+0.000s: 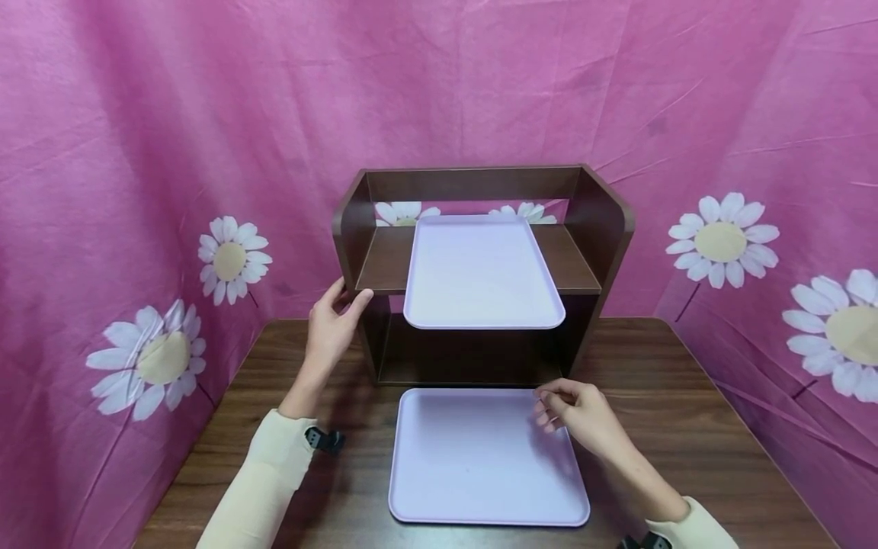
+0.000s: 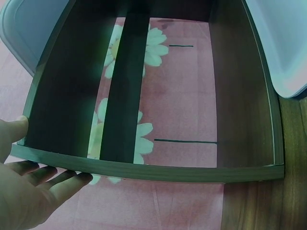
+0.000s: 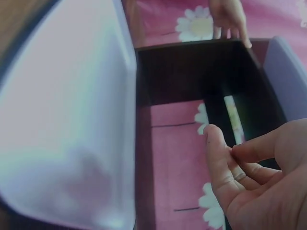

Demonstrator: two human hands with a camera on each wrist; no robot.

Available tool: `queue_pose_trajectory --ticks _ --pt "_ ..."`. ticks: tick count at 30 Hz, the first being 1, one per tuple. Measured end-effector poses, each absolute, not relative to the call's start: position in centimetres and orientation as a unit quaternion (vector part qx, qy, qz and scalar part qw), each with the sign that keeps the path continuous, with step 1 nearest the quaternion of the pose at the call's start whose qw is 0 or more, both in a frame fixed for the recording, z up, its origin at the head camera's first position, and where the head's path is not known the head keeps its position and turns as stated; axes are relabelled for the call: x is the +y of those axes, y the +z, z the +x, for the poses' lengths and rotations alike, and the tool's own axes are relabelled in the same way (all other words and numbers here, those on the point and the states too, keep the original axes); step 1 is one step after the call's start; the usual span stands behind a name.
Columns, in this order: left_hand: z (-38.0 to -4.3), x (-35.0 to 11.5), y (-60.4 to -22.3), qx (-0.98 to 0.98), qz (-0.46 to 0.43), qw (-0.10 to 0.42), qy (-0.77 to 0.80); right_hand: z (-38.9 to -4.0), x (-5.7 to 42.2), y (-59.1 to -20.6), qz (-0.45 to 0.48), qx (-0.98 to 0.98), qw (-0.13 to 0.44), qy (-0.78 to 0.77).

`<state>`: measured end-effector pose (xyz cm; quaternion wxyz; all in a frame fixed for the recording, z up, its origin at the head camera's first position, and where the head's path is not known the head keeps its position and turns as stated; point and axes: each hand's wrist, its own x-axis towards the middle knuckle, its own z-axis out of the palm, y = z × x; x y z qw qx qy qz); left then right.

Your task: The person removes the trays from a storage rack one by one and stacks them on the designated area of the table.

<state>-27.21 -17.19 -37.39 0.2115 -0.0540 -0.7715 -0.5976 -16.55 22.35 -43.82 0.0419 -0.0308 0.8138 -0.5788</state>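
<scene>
A dark brown wooden shelf (image 1: 576, 309) with two levels stands on the table. My left hand (image 1: 332, 324) grips its left side panel at the middle board's height, thumb at the front edge and fingers along the outside. One pale lilac tray (image 1: 483, 271) lies on the middle board, its front overhanging the edge. A second lilac tray (image 1: 480, 457) lies flat on the table in front of the shelf. Over that tray's back right corner is my right hand (image 1: 579, 415), with loosely bent fingers and nothing in it. The right wrist view shows the right hand (image 3: 268, 177) before the shelf's lower opening.
The brown wooden table (image 1: 658, 427) extends to both sides of the shelf. Behind and beside it hangs a pink curtain (image 1: 466, 84) printed with large white daisies. The shelf's lower compartment (image 1: 473, 358) opens toward the front.
</scene>
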Motion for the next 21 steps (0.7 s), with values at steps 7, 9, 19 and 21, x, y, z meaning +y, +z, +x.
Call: queue_pose_trajectory --ticks 7,9,19,21 --pt "-27.1 -17.3 -37.3 -0.773 -0.057 0.214 -0.595 -16.8 21.1 -41.2 -0.072 0.784 0.047 -0.614" --pt "-27.1 -17.3 -37.4 -0.772 -0.058 0.217 -0.595 -16.8 20.8 -40.6 -0.081 0.779 0.048 -0.62" --pt "-27.0 -17.3 -37.2 -0.776 -0.05 0.207 -0.593 -16.6 19.3 -37.6 -0.096 0.717 0.09 -0.684" --pt "-27.1 -17.3 -37.2 -0.778 -0.049 0.207 -0.591 -16.6 19.0 -37.0 -0.105 0.702 0.101 -0.697"
